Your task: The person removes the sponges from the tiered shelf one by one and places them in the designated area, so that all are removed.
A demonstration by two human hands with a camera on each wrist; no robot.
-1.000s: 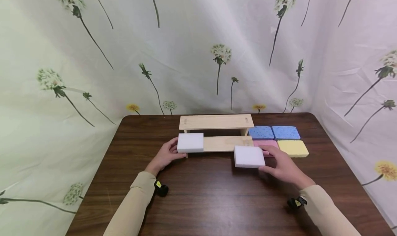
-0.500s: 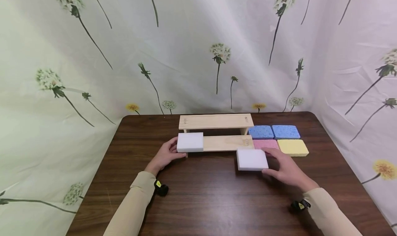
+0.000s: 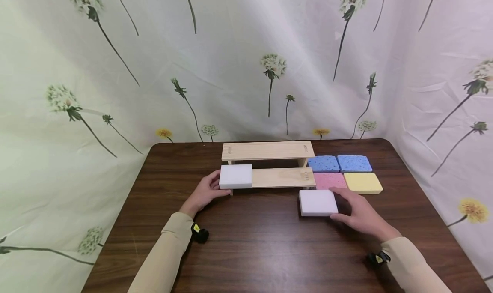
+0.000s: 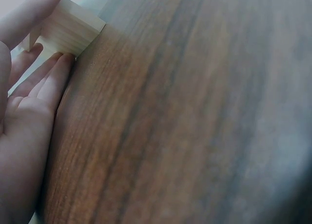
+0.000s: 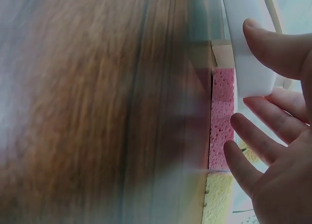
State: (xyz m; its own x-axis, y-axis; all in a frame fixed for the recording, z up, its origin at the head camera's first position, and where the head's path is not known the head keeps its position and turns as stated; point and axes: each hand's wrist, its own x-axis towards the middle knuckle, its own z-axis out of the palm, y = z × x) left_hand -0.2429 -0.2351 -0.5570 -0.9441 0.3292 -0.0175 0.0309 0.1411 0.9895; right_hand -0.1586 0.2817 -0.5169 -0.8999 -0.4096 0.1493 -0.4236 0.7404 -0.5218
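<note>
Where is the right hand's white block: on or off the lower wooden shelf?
Off. In the head view, the right hand holds the white block in front of the lower wooden shelf.

Bright head view with soft glare on the dark tabletop [image 3: 269, 250], wrist views hazy and partly blurred.

Clock read from the middle of the counter [image 3: 269, 250], 12 toward the curtain [image 3: 239, 79]. Back board [image 3: 267, 150] at 12; front board [image 3: 283, 178] at its 6 o'clock side. First block [image 3: 236, 176] on the front board's 9 o'clock end, left hand [image 3: 206, 192] at the block's 8. Four sponges [image 3: 346, 166], two by two, on the counter at the boards' 3. Second block [image 3: 318, 203] held above the counter between the sponges' 7 and 8, right hand [image 3: 361, 212] at its 3-to-4 side.
</note>
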